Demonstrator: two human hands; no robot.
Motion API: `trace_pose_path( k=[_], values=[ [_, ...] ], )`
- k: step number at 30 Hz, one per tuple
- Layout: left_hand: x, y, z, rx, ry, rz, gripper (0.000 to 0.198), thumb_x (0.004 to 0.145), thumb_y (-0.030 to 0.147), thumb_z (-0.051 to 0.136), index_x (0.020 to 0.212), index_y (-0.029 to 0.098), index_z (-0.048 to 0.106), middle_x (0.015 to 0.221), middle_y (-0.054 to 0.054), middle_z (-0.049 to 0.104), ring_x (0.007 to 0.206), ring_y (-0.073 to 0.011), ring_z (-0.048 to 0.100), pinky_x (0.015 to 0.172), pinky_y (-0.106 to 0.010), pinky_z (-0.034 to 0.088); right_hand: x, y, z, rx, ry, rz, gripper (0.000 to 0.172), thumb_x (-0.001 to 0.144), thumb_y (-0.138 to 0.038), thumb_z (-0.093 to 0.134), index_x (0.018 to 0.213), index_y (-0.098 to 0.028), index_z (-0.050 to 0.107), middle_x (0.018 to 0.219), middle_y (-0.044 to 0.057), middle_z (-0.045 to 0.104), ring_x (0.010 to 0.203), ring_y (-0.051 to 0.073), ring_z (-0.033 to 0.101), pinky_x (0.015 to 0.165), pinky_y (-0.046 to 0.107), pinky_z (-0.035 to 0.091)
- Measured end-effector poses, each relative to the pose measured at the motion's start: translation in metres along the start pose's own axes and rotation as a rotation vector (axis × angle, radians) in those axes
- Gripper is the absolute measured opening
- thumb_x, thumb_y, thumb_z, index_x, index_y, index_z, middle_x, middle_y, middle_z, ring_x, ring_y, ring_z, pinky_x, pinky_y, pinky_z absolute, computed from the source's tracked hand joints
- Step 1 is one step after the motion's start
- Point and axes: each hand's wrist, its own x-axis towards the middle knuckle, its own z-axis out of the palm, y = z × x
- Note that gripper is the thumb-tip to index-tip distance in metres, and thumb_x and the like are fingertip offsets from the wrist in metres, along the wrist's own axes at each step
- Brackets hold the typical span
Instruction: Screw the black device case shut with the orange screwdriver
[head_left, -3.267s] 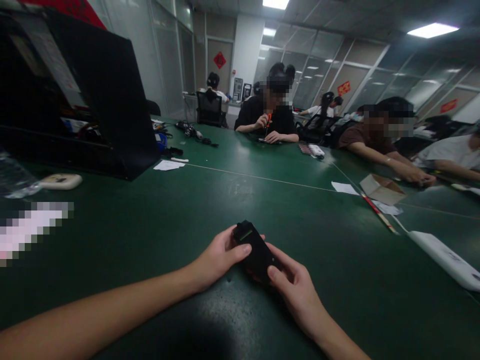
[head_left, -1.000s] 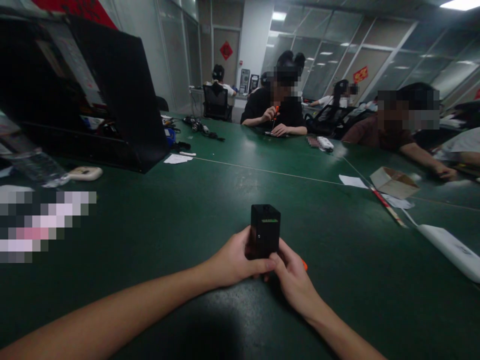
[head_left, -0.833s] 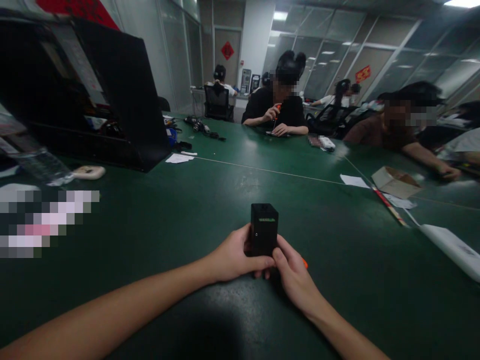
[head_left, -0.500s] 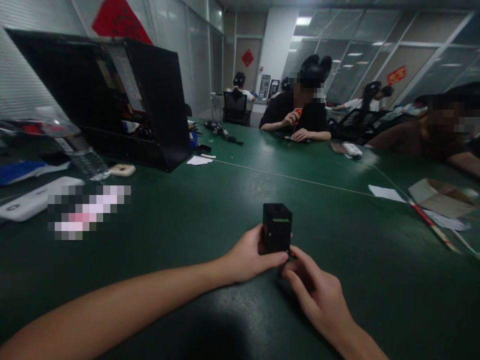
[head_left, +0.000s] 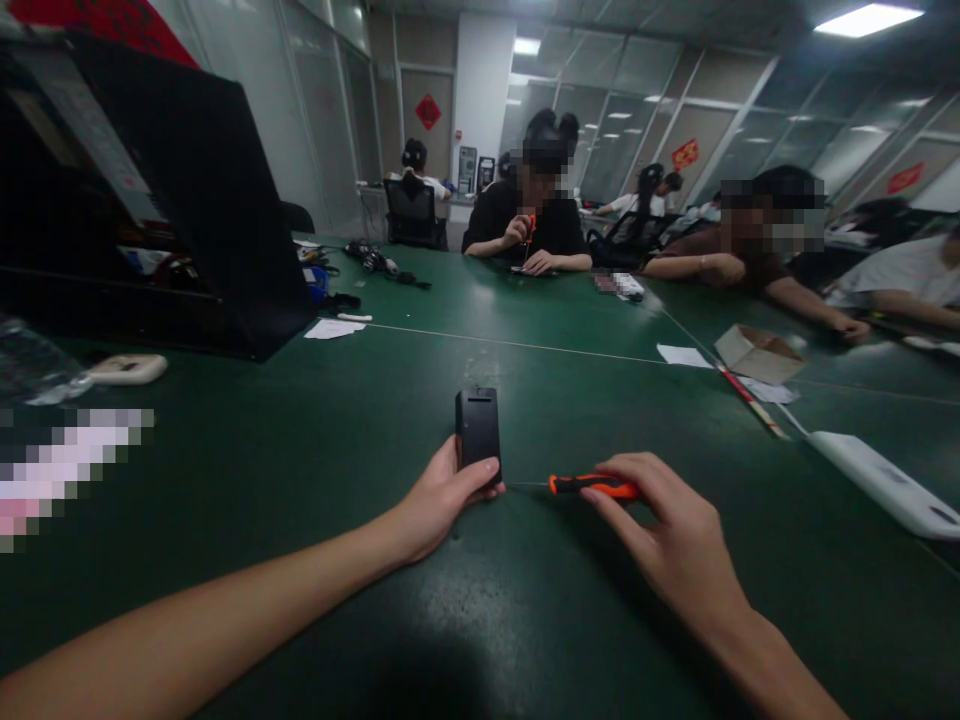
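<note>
A black box-shaped device stands tilted in my left hand, its thumb across the lower front and the fingers mostly hidden behind. My right hand is closed on the orange and black handle of a screwdriver. The thin shaft points left, with its tip at the lower right corner of the device, close to my left fingertips. Whether the tip sits in a screw is too small to tell. Both hands are above the green table.
A black computer case stands at left, near a plastic bottle and a cream object. An open cardboard box and a long white object lie at right. Across the table, a person holds an orange tool.
The device has been turned to show another face. My right hand has moved away from it to the right, and the screwdriver now shows clearly. The view has swung right.
</note>
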Motion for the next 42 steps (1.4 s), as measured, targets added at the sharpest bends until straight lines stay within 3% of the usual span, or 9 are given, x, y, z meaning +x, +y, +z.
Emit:
trace_pose_path(
  k=[3, 6, 11, 18, 28, 38, 42],
  values=[
    [0.001, 0.000, 0.000, 0.018, -0.015, -0.001, 0.042, 0.081, 0.037, 0.076, 0.107, 0.014, 0.053, 0.092, -0.003, 0.061, 0.081, -0.0136, 0.061, 0.078, -0.030, 0.049, -0.001, -0.010, -0.012, -0.017, 0.247, -0.053, 0.015, 0.090, -0.023, 0.068, 0.104, -0.020, 0.064, 0.097, 0.007, 0.070, 0.086, 0.020, 0.071, 0.076, 0.034, 0.059],
    [0.003, -0.003, -0.002, 0.022, -0.030, 0.005, 0.040, 0.083, 0.035, 0.075, 0.108, 0.015, 0.052, 0.092, -0.002, 0.060, 0.080, -0.0125, 0.060, 0.077, -0.029, 0.049, -0.008, -0.020, -0.018, -0.035, 0.317, -0.117, 0.025, 0.088, -0.017, 0.069, 0.111, -0.021, 0.061, 0.101, 0.007, 0.075, 0.088, 0.020, 0.074, 0.075, 0.030, 0.060],
    [0.006, -0.004, -0.005, 0.021, -0.011, -0.021, 0.045, 0.076, 0.027, 0.081, 0.109, 0.015, 0.052, 0.094, -0.002, 0.061, 0.078, -0.0110, 0.061, 0.076, -0.027, 0.049, -0.015, -0.033, -0.022, 0.013, 0.211, -0.221, 0.021, 0.092, -0.016, 0.064, 0.111, -0.022, 0.060, 0.098, 0.007, 0.077, 0.086, 0.020, 0.076, 0.071, 0.029, 0.063],
    [0.005, -0.002, -0.007, 0.021, -0.073, -0.054, 0.055, 0.073, 0.024, 0.084, 0.116, 0.015, 0.050, 0.095, -0.006, 0.066, 0.084, -0.0194, 0.070, 0.083, -0.036, 0.054, -0.013, -0.034, -0.023, 0.001, 0.196, -0.241, 0.020, 0.092, -0.013, 0.060, 0.110, -0.022, 0.059, 0.097, 0.008, 0.076, 0.086, 0.019, 0.075, 0.072, 0.028, 0.063],
    [0.006, -0.008, -0.011, 0.191, -0.048, 0.047, 0.041, 0.080, 0.031, 0.078, 0.107, 0.014, 0.053, 0.094, -0.005, 0.065, 0.078, -0.0158, 0.068, 0.075, -0.032, 0.054, -0.019, -0.031, -0.019, -0.026, 0.136, -0.374, 0.032, 0.085, 0.000, 0.060, 0.111, -0.018, 0.062, 0.108, 0.009, 0.069, 0.093, 0.019, 0.071, 0.077, 0.028, 0.062],
    [0.006, -0.008, -0.010, 0.180, -0.044, 0.072, 0.038, 0.082, 0.030, 0.075, 0.108, 0.014, 0.051, 0.095, -0.004, 0.062, 0.075, -0.0139, 0.066, 0.070, -0.030, 0.053, -0.019, -0.032, -0.018, -0.065, 0.160, -0.391, 0.031, 0.083, -0.001, 0.061, 0.108, -0.019, 0.064, 0.105, 0.009, 0.069, 0.088, 0.019, 0.071, 0.072, 0.028, 0.061],
    [0.006, -0.007, -0.010, 0.195, -0.046, 0.082, 0.038, 0.084, 0.029, 0.074, 0.109, 0.015, 0.050, 0.096, -0.004, 0.061, 0.076, -0.0137, 0.065, 0.072, -0.030, 0.053, -0.013, -0.038, -0.015, 0.018, 0.154, -0.381, 0.035, 0.083, 0.001, 0.058, 0.112, -0.019, 0.060, 0.101, 0.008, 0.068, 0.088, 0.018, 0.070, 0.073, 0.028, 0.061]
  ],
)
